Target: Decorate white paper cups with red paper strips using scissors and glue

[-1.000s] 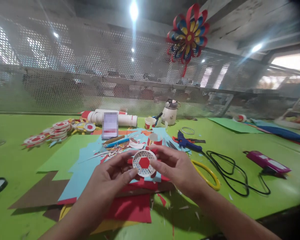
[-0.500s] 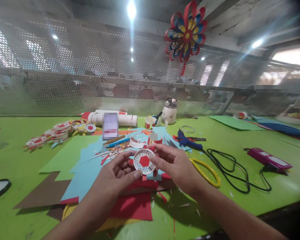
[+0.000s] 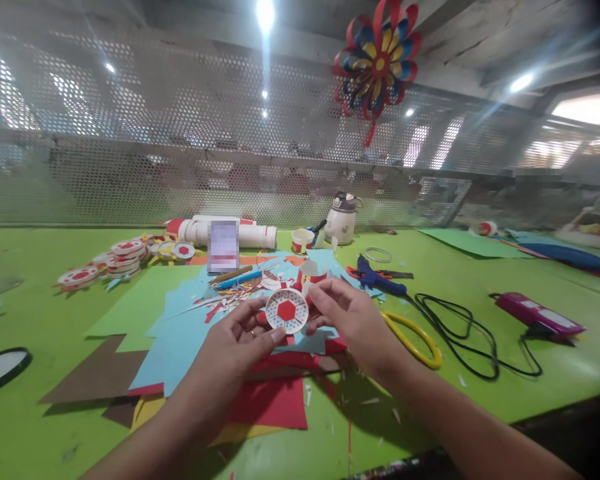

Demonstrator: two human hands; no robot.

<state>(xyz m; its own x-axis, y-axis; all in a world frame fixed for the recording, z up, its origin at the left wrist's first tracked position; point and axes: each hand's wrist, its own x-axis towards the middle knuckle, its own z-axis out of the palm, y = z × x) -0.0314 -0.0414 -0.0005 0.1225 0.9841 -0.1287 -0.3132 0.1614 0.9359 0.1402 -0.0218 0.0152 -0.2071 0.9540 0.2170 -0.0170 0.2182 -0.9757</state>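
Note:
Between my hands is a small round paper turtle, a white disc with a red hexagon, blue dots, dark lines and red tabs at its edge. My left hand grips it from the left, thumb on the lower rim and fingers behind. At the upper right rim, my right hand is closed, its thumb and fingertips pinching the edge; part of those fingers is hidden. Just behind stands a red-and-white paper cup, cut open. Blue paper sheets and a red sheet lie beneath the hands.
Finished-looking paper discs are piled at left. A phone leans on white cup stacks. To the right lie a blue glue gun, yellow-handled scissors, a black cord and a purple power strip. A bottle stands behind.
My right thumb has slid off the disc's face to its upper right rim. The disc is tilted slightly more and sits a little left. The camera view has shifted slightly.

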